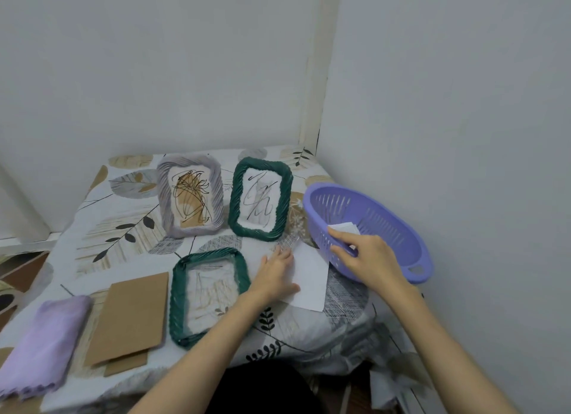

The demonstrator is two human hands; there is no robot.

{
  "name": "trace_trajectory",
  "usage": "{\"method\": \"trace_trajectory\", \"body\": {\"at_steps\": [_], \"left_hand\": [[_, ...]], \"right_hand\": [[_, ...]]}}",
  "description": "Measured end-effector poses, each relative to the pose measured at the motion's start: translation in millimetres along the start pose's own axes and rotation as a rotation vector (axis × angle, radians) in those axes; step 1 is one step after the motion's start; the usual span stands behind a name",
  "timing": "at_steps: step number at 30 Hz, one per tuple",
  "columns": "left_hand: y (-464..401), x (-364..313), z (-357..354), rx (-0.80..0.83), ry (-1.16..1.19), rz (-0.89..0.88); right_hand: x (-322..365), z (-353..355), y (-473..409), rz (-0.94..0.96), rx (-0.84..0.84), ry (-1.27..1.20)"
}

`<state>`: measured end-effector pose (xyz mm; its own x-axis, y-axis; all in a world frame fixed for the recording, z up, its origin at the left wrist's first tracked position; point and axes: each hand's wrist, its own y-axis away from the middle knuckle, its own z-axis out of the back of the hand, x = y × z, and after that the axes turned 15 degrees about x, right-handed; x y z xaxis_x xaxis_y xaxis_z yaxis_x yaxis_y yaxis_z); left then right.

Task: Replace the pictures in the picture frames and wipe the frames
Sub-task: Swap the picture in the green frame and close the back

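Two bare hands work at the middle right of the picture. The left hand (pixel 273 276) lies flat, fingers straight, pressing on a white sheet of paper (pixel 310 279) spread on the patterned tablecloth (pixel 129 225). The right hand (pixel 367 254) reaches to the near rim of a purple plastic basket (pixel 392 228) at the right edge of the table; its fingers curl over the rim and touch a small white card (pixel 344 228) inside, though whether they pinch the card or the rim I cannot tell.

Just left of the left hand, a dark green picture frame (pixel 208 294) lies flat with no picture in it, the tablecloth showing through. Left of that lie two brown cardboard backing boards (pixel 131 318), one overlapping the other, and at the lower left edge a folded lilac cloth (pixel 43 345).

Higher up, in the centre, two frames stand upright side by side: a pale grey frame (pixel 191 195) with a scribbled drawing, and a second green frame (pixel 261 199) holding another drawing.
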<state>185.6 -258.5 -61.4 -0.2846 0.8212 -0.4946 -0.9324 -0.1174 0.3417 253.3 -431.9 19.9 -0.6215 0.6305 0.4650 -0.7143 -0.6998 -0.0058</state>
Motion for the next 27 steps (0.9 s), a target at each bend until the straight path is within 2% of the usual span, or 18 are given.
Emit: {"method": "trace_trajectory", "body": {"at_steps": [6,10,13,16,19,21,23,25,27], "left_hand": [[-17.6,0.6,-14.8,-0.062,-0.237,0.102],[-21.7,-10.4,-28.1,-0.16,-0.133,0.111],[-23.2,-7.5,-22.8,-0.112,0.02,0.059],[-15.1,0.0,-13.0,-0.036,-0.071,0.026],[-8.7,0.1,-8.7,-0.047,-0.104,0.009],[-7.2,3.1,-7.6,-0.096,-0.039,-0.022],[-5.1,9.3,-4.4,-0.22,0.106,-0.045],[1.4,10.1,3.2,-0.339,0.302,-0.038],[8.1,2.6,13.1,-0.362,0.475,-0.061]], "right_hand": [[13.2,-12.8,3.5,0.041,-0.002,0.026],[15.0,-25.3,3.6,0.044,0.004,0.026],[14.8,-36.9,5.6,0.071,0.021,0.037],[14.1,-41.1,5.8,0.086,0.019,0.077],[13.7,-39.4,5.3,0.078,0.031,0.063],[15.3,-37.4,5.8,0.069,0.052,0.049],[15.6,-32.7,5.8,0.047,0.117,-0.014],[11.5,-23.3,2.2,-0.011,0.195,-0.201],[-4.0,-11.8,-10.6,-0.117,0.172,-0.328]]}}
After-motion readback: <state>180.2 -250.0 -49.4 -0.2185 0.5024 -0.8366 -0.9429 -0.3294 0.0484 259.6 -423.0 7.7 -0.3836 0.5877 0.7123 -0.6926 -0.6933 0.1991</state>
